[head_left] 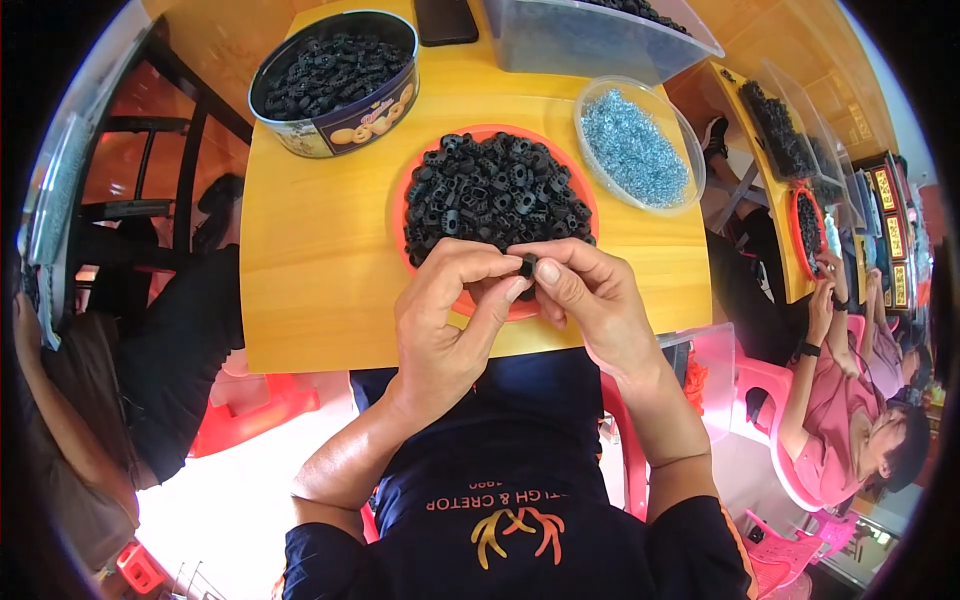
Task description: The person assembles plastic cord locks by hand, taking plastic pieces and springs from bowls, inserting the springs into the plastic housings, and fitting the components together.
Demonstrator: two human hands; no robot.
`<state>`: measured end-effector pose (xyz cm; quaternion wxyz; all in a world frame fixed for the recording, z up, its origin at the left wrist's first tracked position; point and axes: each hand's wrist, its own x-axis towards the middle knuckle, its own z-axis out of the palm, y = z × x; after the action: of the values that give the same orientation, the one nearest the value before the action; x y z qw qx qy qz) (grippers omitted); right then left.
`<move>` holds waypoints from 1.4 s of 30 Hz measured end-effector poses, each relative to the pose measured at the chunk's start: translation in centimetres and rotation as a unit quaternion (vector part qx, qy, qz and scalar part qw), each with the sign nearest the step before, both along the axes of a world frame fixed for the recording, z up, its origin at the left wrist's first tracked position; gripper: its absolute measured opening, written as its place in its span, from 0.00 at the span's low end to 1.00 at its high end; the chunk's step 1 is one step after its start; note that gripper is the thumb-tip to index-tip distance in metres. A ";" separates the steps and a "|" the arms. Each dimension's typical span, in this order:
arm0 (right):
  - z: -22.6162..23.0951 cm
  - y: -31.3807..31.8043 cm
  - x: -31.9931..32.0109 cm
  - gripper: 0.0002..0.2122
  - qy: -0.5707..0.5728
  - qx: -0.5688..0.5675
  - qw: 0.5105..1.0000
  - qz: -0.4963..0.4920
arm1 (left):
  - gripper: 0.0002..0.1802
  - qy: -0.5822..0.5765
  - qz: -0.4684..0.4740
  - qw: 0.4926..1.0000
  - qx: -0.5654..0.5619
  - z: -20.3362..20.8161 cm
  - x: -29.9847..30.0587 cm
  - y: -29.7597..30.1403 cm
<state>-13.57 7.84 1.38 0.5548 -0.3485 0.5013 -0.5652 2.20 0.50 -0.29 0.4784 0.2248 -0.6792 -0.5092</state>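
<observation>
My left hand [450,315] and my right hand [590,300] meet over the near rim of an orange plate [398,215]. Both pinch one small black plastic part [527,266] between thumbs and fingertips. The plate is heaped with several black plastic parts [495,195] of the same kind. It rests on a yellow wooden table [320,270], just beyond my hands.
A round tin [345,125] full of black parts stands at the back left. At the back right sits a clear bowl of small silvery-blue metal pieces [633,148]. Behind are a clear plastic bin [590,40] and a dark phone [445,20]. A person in pink [840,400] works at the right.
</observation>
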 end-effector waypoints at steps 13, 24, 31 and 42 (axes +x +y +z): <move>1.0 0.4 -0.6 0.04 0.373 -0.134 0.917 0.045 | 0.09 -0.102 -0.019 0.993 -0.053 0.5 0.3 -0.2; 0.8 -2.0 -11.7 0.05 0.612 -0.083 0.750 -0.238 | 0.07 -0.066 -0.103 0.983 0.137 -0.4 0.2 0.2; -0.2 -4.2 -13.7 0.04 0.712 -0.093 0.657 -0.230 | 0.09 -0.067 -0.095 0.976 0.184 0.1 0.1 0.1; 0.0 -3.5 -14.9 0.06 0.616 -0.050 0.748 -0.242 | 0.10 -0.063 -0.108 0.970 0.206 0.3 0.2 -0.1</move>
<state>-28.44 4.33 1.39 -0.0481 -0.5156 0.7729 -0.3668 2.37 0.36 0.04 0.3200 0.2753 -0.6087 -0.6718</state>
